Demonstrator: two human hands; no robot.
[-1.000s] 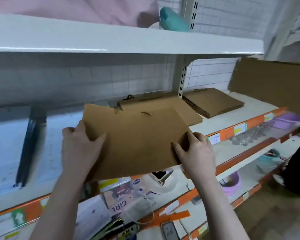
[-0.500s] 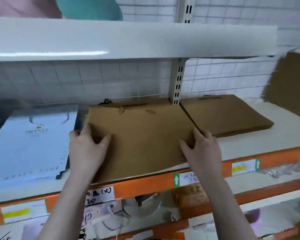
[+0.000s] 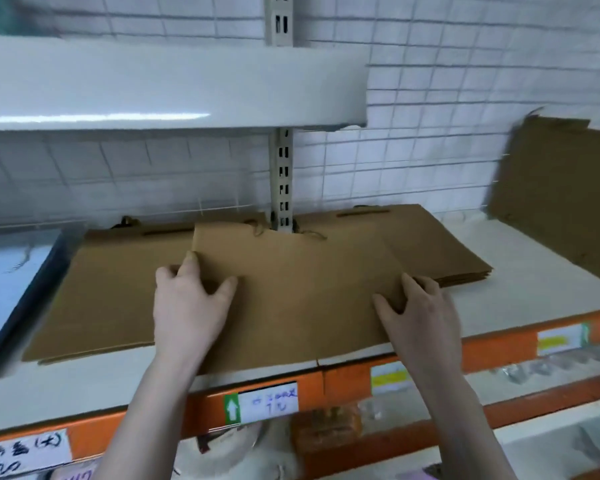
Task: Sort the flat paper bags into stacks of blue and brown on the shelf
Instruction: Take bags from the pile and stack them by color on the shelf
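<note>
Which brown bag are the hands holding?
The brown bag in the middle, gripped by the left hand and right hand. It overlaps the left brown stack and right brown stack, which nobody touches.

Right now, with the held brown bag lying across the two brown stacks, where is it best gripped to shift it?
Probably by its two short side edges, from the shelf front, as the left hand and right hand do now. The held brown bag lies flat and wide, its rope handles at the far edge by the upright, so a two-sided pinch should keep it level.
</note>
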